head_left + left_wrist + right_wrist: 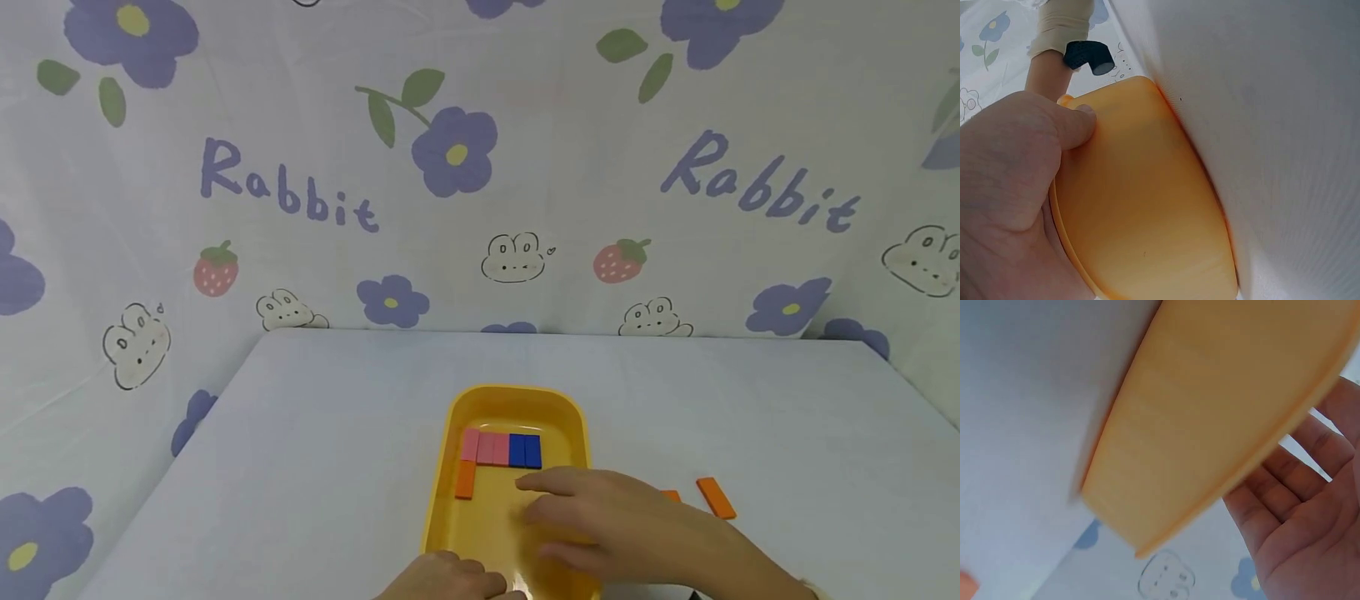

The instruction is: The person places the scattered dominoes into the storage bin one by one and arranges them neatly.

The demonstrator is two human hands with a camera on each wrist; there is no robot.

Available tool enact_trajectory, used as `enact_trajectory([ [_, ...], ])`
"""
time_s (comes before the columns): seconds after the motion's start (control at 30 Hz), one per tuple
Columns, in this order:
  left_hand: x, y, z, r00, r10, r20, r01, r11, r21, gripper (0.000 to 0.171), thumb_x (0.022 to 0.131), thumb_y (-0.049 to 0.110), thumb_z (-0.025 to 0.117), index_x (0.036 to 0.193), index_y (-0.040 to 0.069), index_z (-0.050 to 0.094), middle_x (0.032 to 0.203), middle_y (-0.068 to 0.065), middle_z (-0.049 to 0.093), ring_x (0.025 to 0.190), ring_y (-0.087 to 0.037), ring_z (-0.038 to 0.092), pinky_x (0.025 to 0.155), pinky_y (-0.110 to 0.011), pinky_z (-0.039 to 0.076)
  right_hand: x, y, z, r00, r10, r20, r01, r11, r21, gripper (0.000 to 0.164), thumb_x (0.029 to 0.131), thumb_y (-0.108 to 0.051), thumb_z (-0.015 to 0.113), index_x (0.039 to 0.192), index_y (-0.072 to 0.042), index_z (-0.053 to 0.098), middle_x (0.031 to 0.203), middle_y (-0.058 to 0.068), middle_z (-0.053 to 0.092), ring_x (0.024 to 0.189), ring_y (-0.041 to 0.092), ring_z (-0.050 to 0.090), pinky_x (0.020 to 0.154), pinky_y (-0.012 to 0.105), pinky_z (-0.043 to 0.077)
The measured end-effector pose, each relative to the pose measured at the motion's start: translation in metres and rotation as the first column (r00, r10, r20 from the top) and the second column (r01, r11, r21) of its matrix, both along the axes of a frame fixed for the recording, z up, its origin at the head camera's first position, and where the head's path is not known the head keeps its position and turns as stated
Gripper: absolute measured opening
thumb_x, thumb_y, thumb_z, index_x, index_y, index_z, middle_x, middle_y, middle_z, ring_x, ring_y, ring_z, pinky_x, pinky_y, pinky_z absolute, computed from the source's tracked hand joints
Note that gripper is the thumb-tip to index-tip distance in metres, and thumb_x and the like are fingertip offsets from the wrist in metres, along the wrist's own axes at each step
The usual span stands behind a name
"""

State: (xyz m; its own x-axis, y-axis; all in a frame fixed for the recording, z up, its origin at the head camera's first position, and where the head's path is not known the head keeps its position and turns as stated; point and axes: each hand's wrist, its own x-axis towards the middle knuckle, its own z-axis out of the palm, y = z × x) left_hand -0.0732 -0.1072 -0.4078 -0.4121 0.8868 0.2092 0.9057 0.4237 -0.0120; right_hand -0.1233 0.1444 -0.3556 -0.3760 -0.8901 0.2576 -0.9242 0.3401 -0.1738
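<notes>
A yellow tray [442, 500] stands on the white table. Inside, three pink tiles [486, 448] and two blue tiles [525, 451] form a row near the far end. Below the leftmost pink one lies an orange tile [465, 480]. My left hand [450, 577] grips the tray's near rim; the left wrist view shows its thumb pressed on the outer wall. Over the right side of the tray, my right hand [600, 521] reaches in with fingers extended and motion-blurred, nothing visible in them. In the right wrist view, the fingers partly pass behind the rim.
To the right of the tray an orange tile [716, 497] lies on the table [315, 467]. Another orange tile [671, 495] shows beside it, mostly hidden by my right hand. A cloth [562, 142] printed with flowers and rabbits hangs behind the table.
</notes>
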Motion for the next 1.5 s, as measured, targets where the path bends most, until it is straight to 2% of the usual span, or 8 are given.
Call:
enact_trajectory([
  [0.33, 0.001, 0.002, 0.001, 0.999, 0.013, 0.036, -0.014, 1.000, 0.017, 0.021, 0.090, 0.036, 0.070, 0.079, 0.026, 0.055, 0.062, 0.018, 0.034, 0.050, 0.005, 0.023, 0.047, -0.009, 0.021, 0.010, 0.043, 0.006, 0.976, -0.182, 0.119, 0.186, 0.982, -0.027, 0.028, 0.093, -0.035, 0.071, 0.119, -0.025, 0.067, 0.136, -0.003, 0.059, 0.117, 0.019, 0.061, 0.087, 0.035, 0.055],
  [0.57, 0.001, 0.001, 0.001, 1.000, -0.010, 0.003, 0.010, 1.000, 0.027, 0.016, 0.088, 0.034, 0.073, 0.092, 0.026, 0.059, 0.067, 0.017, 0.044, 0.055, 0.005, 0.028, 0.051, -0.008, 0.022, 0.008, 0.063, 0.010, 0.950, -0.292, 0.113, 0.292, 0.956, 0.020, 0.032, 0.088, -0.031, 0.077, 0.118, -0.027, 0.068, 0.137, -0.005, 0.059, 0.116, 0.019, 0.062, 0.085, 0.034, 0.055],
  [0.83, 0.002, 0.001, 0.001, 1.000, -0.016, 0.000, 0.016, 0.998, 0.067, 0.016, 0.087, 0.032, 0.074, 0.092, 0.025, 0.060, 0.066, 0.016, 0.041, 0.055, 0.004, 0.026, 0.051, -0.008, 0.021, 0.004, 0.084, 0.002, 0.882, -0.439, 0.171, 0.411, 0.894, 0.175, 0.032, 0.082, -0.024, 0.083, 0.111, -0.030, 0.069, 0.132, 0.000, 0.062, 0.109, 0.021, 0.063, 0.083, 0.036, 0.056],
  [0.97, 0.002, 0.001, 0.003, 1.000, -0.016, -0.016, 0.017, 0.999, 0.037, 0.016, 0.088, 0.034, 0.073, 0.092, 0.026, 0.059, 0.066, 0.016, 0.041, 0.054, 0.004, 0.025, 0.051, -0.009, 0.020, 0.003, 0.090, -0.005, 0.813, -0.535, 0.229, 0.474, 0.837, 0.274, 0.032, 0.079, -0.019, 0.085, 0.106, -0.031, 0.071, 0.128, 0.001, 0.064, 0.107, 0.024, 0.064, 0.084, 0.040, 0.055],
  [1.07, 0.002, 0.001, 0.004, 1.000, -0.017, -0.012, 0.017, 1.000, 0.009, 0.016, 0.089, 0.035, 0.072, 0.093, 0.026, 0.059, 0.066, 0.016, 0.042, 0.054, 0.004, 0.026, 0.051, -0.008, 0.021, 0.002, 0.094, -0.010, 0.783, -0.573, 0.240, 0.493, 0.808, 0.323, 0.030, 0.078, -0.017, 0.086, 0.100, -0.031, 0.070, 0.125, 0.001, 0.065, 0.106, 0.025, 0.064, 0.084, 0.042, 0.055],
  [1.23, 0.002, 0.000, 0.005, 1.000, -0.013, 0.003, 0.013, 1.000, -0.013, 0.016, 0.089, 0.035, 0.072, 0.094, 0.026, 0.059, 0.066, 0.017, 0.043, 0.054, 0.005, 0.026, 0.051, -0.008, 0.021, -0.001, 0.101, -0.016, 0.789, -0.555, 0.264, 0.453, 0.816, 0.359, 0.034, 0.074, -0.011, 0.087, 0.084, -0.032, 0.062, 0.122, 0.002, 0.064, 0.100, 0.023, 0.062, 0.082, 0.040, 0.055],
  [1.4, 0.002, 0.000, 0.004, 1.000, -0.016, 0.003, 0.016, 1.000, 0.002, 0.016, 0.090, 0.034, 0.071, 0.093, 0.025, 0.059, 0.066, 0.016, 0.042, 0.053, 0.004, 0.026, 0.051, -0.008, 0.021, -0.002, 0.106, -0.023, 0.795, -0.537, 0.283, 0.435, 0.828, 0.354, 0.039, 0.075, -0.004, 0.085, 0.081, -0.031, 0.057, 0.125, 0.005, 0.064, 0.102, 0.026, 0.062, 0.084, 0.041, 0.054],
  [1.5, 0.002, -0.001, 0.004, 1.000, -0.019, -0.003, 0.019, 1.000, 0.013, 0.016, 0.089, 0.034, 0.072, 0.092, 0.025, 0.059, 0.066, 0.016, 0.041, 0.053, 0.004, 0.026, 0.051, -0.008, 0.021, -0.003, 0.107, -0.027, 0.813, -0.519, 0.266, 0.424, 0.839, 0.341, 0.041, 0.075, 0.000, 0.083, 0.081, -0.031, 0.056, 0.122, 0.004, 0.065, 0.101, 0.025, 0.062, 0.084, 0.041, 0.054],
])
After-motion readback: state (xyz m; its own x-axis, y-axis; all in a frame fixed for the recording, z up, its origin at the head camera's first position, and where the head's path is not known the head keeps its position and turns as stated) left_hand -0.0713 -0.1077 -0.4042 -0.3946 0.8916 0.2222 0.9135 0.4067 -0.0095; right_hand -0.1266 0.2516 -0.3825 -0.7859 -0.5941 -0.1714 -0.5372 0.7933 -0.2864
